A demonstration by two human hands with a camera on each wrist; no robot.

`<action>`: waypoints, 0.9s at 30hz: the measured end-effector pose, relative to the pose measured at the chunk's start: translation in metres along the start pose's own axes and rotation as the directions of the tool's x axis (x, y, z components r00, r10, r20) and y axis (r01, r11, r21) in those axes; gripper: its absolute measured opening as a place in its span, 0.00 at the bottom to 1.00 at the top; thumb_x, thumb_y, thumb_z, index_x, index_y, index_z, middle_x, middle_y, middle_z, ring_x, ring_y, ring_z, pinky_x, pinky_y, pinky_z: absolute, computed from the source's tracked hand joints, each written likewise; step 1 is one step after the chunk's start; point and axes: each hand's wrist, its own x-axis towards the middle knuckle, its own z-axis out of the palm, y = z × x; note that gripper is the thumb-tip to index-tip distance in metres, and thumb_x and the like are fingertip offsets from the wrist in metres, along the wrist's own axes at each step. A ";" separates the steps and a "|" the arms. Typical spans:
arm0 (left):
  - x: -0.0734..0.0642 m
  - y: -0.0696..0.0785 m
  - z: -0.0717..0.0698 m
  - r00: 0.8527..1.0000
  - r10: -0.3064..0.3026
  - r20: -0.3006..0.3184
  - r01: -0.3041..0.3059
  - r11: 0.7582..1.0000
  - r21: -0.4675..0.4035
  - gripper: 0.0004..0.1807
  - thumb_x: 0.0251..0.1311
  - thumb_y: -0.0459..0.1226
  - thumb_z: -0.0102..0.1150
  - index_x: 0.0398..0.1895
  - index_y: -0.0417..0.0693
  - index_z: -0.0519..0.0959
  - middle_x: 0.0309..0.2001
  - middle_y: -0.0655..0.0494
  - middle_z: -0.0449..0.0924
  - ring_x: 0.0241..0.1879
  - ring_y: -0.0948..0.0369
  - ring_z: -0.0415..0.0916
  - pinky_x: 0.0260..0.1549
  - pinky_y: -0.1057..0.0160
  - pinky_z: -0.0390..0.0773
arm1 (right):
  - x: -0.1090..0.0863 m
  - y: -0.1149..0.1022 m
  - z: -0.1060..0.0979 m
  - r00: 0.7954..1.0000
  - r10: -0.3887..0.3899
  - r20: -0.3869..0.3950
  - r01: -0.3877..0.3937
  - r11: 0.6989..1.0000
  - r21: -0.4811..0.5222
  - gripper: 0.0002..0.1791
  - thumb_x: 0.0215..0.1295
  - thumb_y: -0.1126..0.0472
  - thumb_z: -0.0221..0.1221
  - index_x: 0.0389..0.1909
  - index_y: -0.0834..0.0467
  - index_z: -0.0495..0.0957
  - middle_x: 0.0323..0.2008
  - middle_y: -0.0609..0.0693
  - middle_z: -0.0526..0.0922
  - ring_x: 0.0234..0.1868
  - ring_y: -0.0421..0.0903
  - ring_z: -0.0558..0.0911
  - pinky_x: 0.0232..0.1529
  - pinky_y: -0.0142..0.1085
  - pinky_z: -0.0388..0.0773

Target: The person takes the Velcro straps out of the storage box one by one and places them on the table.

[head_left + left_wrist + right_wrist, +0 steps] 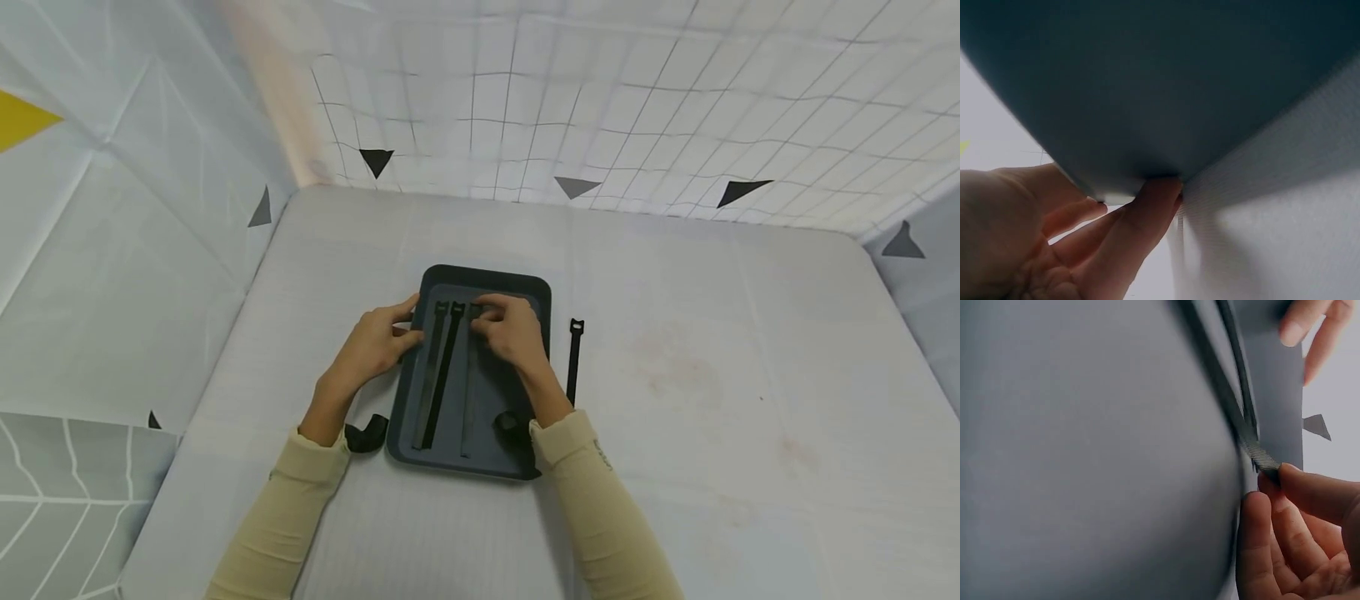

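Mid-frame, the right hand pinches a strap, likely aligning it — left hand gripping the tray; next calls for clean release.

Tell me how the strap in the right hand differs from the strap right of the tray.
The held strap stretches along the tray; the loose strap lies outside it, on the table. The right hand pinches the held strap; no hand touches the loose strap. The held strap looks greyer, the loose strap blacker. Both are long and narrow.
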 end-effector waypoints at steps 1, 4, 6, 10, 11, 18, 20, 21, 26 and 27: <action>0.000 0.000 0.000 1.000 0.002 0.001 -0.002 1.000 -0.001 0.36 0.68 0.33 0.59 0.76 0.42 0.56 0.65 0.36 0.70 0.56 0.44 0.77 0.49 0.49 0.79 | -0.001 0.001 -0.001 1.000 -0.001 0.003 0.001 0.999 0.039 0.19 0.66 0.67 0.63 0.58 0.60 0.80 0.36 0.55 0.87 0.30 0.50 0.84 0.33 0.41 0.81; 0.000 -0.001 0.000 1.000 0.003 0.004 -0.003 1.000 -0.005 0.36 0.68 0.33 0.59 0.76 0.42 0.57 0.65 0.37 0.70 0.56 0.44 0.77 0.49 0.50 0.79 | -0.003 0.003 -0.004 1.000 0.010 0.007 -0.011 0.988 0.152 0.22 0.66 0.70 0.62 0.61 0.63 0.77 0.36 0.59 0.87 0.31 0.53 0.84 0.33 0.40 0.82; 0.000 -0.002 0.000 1.000 0.006 0.007 -0.006 1.000 -0.005 0.36 0.68 0.33 0.59 0.76 0.42 0.56 0.65 0.37 0.69 0.56 0.44 0.77 0.49 0.49 0.79 | -0.004 0.003 -0.005 1.000 0.018 0.010 -0.020 0.976 0.217 0.24 0.66 0.72 0.61 0.63 0.65 0.74 0.37 0.62 0.86 0.34 0.56 0.85 0.36 0.41 0.83; 0.000 -0.002 0.000 1.000 0.003 0.001 -0.003 1.000 -0.003 0.36 0.68 0.33 0.59 0.76 0.43 0.57 0.65 0.37 0.69 0.56 0.44 0.77 0.49 0.50 0.80 | -0.006 0.002 -0.008 0.998 0.058 0.020 -0.061 0.946 0.320 0.26 0.67 0.72 0.60 0.66 0.65 0.70 0.40 0.63 0.84 0.40 0.58 0.84 0.38 0.42 0.84; 0.000 -0.002 0.000 1.000 0.004 -0.001 -0.004 1.000 -0.002 0.36 0.68 0.33 0.59 0.76 0.43 0.57 0.65 0.37 0.70 0.56 0.44 0.77 0.49 0.50 0.80 | -0.006 0.002 -0.008 0.998 0.067 0.021 -0.070 0.939 0.336 0.26 0.67 0.72 0.60 0.66 0.65 0.70 0.41 0.63 0.84 0.40 0.57 0.84 0.38 0.42 0.84; 0.000 -0.002 0.000 1.000 0.009 -0.005 -0.009 1.000 -0.014 0.35 0.68 0.32 0.59 0.76 0.40 0.57 0.65 0.35 0.69 0.55 0.43 0.77 0.50 0.49 0.79 | -0.008 -0.001 -0.010 0.992 0.125 0.023 -0.124 0.916 0.382 0.26 0.69 0.71 0.59 0.67 0.62 0.70 0.41 0.60 0.81 0.39 0.57 0.83 0.34 0.40 0.84; 0.000 -0.002 0.000 1.000 0.013 -0.003 -0.013 1.000 -0.016 0.35 0.68 0.32 0.59 0.76 0.41 0.57 0.65 0.35 0.69 0.55 0.43 0.77 0.50 0.49 0.79 | -0.008 -0.003 -0.010 0.992 0.122 0.021 -0.121 0.914 0.388 0.26 0.69 0.71 0.58 0.67 0.62 0.70 0.42 0.60 0.81 0.39 0.57 0.83 0.33 0.39 0.84; 0.000 -0.002 0.000 1.000 0.015 -0.003 -0.015 1.000 -0.016 0.35 0.68 0.33 0.58 0.76 0.41 0.57 0.65 0.36 0.69 0.56 0.43 0.77 0.50 0.49 0.79 | -0.009 -0.004 -0.010 0.993 0.118 0.019 -0.116 0.913 0.391 0.26 0.69 0.71 0.58 0.68 0.62 0.70 0.42 0.61 0.80 0.40 0.57 0.82 0.32 0.39 0.84; -0.001 -0.003 -0.002 1.000 0.004 -0.007 -0.004 1.000 -0.014 0.36 0.68 0.33 0.59 0.76 0.43 0.57 0.66 0.37 0.68 0.57 0.44 0.76 0.47 0.49 0.80 | -0.010 -0.008 -0.008 0.995 0.098 0.028 -0.101 0.906 0.412 0.26 0.70 0.71 0.57 0.68 0.63 0.69 0.42 0.60 0.78 0.38 0.54 0.81 0.28 0.38 0.83; -0.001 -0.003 -0.002 1.000 0.002 -0.009 -0.003 1.000 -0.014 0.36 0.68 0.33 0.59 0.76 0.43 0.57 0.66 0.37 0.68 0.57 0.44 0.76 0.46 0.49 0.81 | -0.010 -0.008 -0.008 0.995 0.097 0.030 -0.100 0.904 0.415 0.26 0.70 0.72 0.57 0.68 0.63 0.69 0.42 0.60 0.78 0.37 0.52 0.80 0.27 0.38 0.83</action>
